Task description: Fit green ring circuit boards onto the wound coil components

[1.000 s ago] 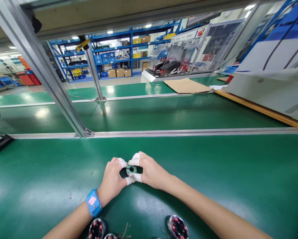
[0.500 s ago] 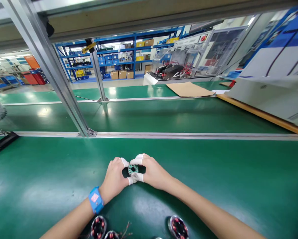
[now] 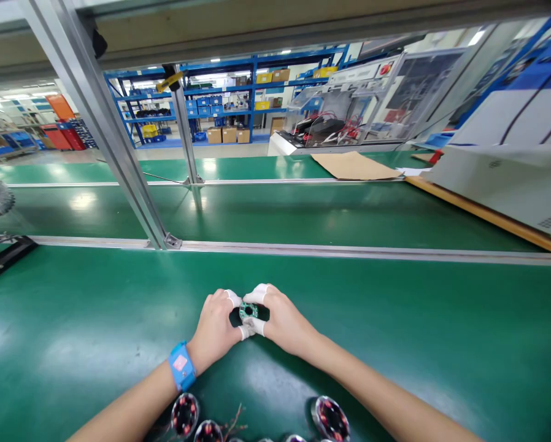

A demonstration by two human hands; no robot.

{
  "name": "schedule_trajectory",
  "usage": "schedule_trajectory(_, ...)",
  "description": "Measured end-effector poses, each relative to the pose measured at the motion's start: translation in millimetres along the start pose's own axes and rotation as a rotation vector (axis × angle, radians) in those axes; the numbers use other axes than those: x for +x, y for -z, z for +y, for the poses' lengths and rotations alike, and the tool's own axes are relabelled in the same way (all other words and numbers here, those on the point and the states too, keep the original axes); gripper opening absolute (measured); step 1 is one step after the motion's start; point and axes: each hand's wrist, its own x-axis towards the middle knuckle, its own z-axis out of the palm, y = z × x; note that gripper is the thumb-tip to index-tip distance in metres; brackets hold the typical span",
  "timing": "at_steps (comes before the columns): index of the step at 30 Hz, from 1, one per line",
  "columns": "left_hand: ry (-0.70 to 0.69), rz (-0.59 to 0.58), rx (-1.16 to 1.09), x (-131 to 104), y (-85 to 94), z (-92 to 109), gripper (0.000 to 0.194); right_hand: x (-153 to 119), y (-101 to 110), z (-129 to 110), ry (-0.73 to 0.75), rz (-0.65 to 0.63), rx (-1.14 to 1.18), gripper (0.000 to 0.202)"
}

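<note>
Nearest, round wire-wound stators (image 3: pixel 331 418) lie on the green bench (image 3: pixel 395 319). Beyond them, the left hand (image 3: pixel 215 325) and right hand (image 3: pixel 288 320), fingertips in white finger cots and nearly closed together, jointly pinch a ring-shaped green circuit board (image 3: pixel 248 310) between them. The wristband label (image 3: pixel 180 363) is unreadable.

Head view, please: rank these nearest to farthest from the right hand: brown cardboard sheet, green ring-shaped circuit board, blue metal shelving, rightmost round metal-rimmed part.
1. Green ring-shaped circuit board, at the fingertips of the right hand.
2. Rightmost round metal-rimmed part, bottom edge.
3. Brown cardboard sheet, ahead, across the bench.
4. Blue metal shelving, background.
</note>
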Motion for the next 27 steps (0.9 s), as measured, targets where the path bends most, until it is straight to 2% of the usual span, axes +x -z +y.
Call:
schedule_trajectory(5, -0.11, -0.04, -0.047, -1.7, 24.8, 7.4, 0.043, -2.5, 1.1, 0.0, -0.011, 0.002, 0.014, 0.022)
schedule_trajectory(7, -0.183, -0.046, -0.052, -4.1, 29.1, 11.2, 0.041, -2.5, 2.0, 1.4, -0.011, -0.001, 0.021, 0.02)
schedule_trajectory(12, -0.275, -0.108, 0.194, -10.2, 18.4, 12.7, 0.031, -0.2, 4.9, 11.9, 0.042, -0.035, 0.175, 0.025)
schedule_trajectory(15, -0.352, -0.082, 0.311, -11.4, 13.2, 9.0, 0.027, 0.6, 7.1, 19.0, 0.054, -0.07, 0.255, 0.029)
schedule_trajectory(20, -0.467, -0.001, 0.383, -12.2, 11.5, 6.2, 0.022, -0.1, 9.8, 27.0, 0.031, -0.198, 0.419, 0.033)
schedule_trajectory(24, -0.539, 0.046, 0.424, -15.1, 9.9, 7.9, 0.026, -1.8, 6.9, 27.6, 0.024, -0.159, 0.389, 0.031)
schedule_trajectory(27, -0.552, 0.031, 0.455, -17.0, 10.8, 11.3, 0.03, -3.3, 2.1, 25.1, 0.0, -0.101, 0.388, 0.032)
